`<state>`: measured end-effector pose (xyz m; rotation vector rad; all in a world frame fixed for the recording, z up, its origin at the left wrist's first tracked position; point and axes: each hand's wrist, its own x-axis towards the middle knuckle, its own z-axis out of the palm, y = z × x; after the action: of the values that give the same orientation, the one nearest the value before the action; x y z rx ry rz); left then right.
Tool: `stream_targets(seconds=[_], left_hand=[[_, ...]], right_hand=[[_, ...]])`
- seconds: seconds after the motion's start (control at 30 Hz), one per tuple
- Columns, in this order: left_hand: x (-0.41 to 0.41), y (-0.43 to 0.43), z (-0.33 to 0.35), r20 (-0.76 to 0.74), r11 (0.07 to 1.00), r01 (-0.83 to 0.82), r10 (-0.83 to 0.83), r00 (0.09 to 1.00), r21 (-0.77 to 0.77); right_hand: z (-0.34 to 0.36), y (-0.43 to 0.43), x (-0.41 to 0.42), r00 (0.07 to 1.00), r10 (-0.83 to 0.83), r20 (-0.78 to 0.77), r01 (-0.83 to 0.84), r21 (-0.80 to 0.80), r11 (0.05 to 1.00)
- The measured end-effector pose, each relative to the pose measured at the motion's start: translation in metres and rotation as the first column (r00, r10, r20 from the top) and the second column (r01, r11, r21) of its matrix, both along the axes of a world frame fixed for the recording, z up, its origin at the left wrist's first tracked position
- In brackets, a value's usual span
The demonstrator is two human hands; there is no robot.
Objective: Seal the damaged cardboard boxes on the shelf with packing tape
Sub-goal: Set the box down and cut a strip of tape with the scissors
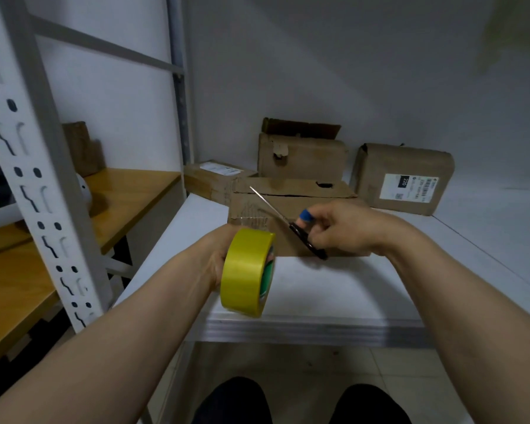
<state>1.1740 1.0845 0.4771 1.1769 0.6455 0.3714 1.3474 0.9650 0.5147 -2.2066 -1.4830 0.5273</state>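
Observation:
My left hand grips a yellow roll of packing tape in front of a low cardboard box on the white shelf. A clear strip of tape runs from the roll up onto the box's front left corner. My right hand holds black-handled scissors, blades pointing up and left over the strip; a blue covering wraps one fingertip. The box's top flap has a tear and a dark hole.
Behind stand a torn taller box, a flat box with a label to the left, and a box with a white label to the right. A white perforated shelf post rises at left, beside wooden shelves.

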Motion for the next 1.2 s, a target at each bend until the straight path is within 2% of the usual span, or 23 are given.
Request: stream_targets(seconds=[0.13, 0.23, 0.37, 0.47, 0.53, 0.77, 0.97, 1.2], left_hand=[[0.001, 0.005, 0.000, -0.032, 0.999, -0.024, 0.022, 0.999, -0.048], [0.001, 0.007, -0.003, -0.092, 0.994, -0.030, 0.021, 0.996, -0.103], [0.001, 0.009, -0.007, -0.100, 0.990, -0.024, 0.010, 0.995, -0.141], [0.001, 0.011, -0.006, -0.112, 0.989, -0.030, 0.014, 0.994, -0.142], [0.002, 0.011, -0.004, -0.122, 0.989, -0.045, 0.028, 0.992, -0.138], [0.006, 0.014, -0.002, -0.138, 0.990, -0.044, 0.026, 0.990, -0.132], [0.009, 0.013, -0.002, -0.099, 0.992, -0.019, 0.007, 0.995, -0.128], [0.011, 0.020, -0.006, -0.108, 0.991, 0.000, -0.015, 0.994, -0.135]], right_hand=[[0.001, 0.006, 0.004, 0.998, 0.065, 0.026, -0.063, -0.044, 0.997], [0.001, 0.007, 0.015, 0.988, 0.104, -0.113, -0.113, -0.082, 0.990], [-0.001, 0.000, 0.035, 0.957, 0.104, -0.271, -0.145, -0.136, 0.980], [0.000, -0.012, 0.053, 0.888, 0.141, -0.438, -0.211, -0.116, 0.971], [-0.002, -0.018, 0.067, 0.856, 0.148, -0.495, -0.245, -0.136, 0.960], [-0.014, -0.002, 0.070, 0.809, 0.150, -0.568, -0.323, -0.218, 0.921], [-0.017, 0.020, 0.062, 0.750, 0.188, -0.635, -0.387, -0.190, 0.902], [-0.018, 0.025, 0.063, 0.731, 0.207, -0.650, -0.399, -0.161, 0.903]])
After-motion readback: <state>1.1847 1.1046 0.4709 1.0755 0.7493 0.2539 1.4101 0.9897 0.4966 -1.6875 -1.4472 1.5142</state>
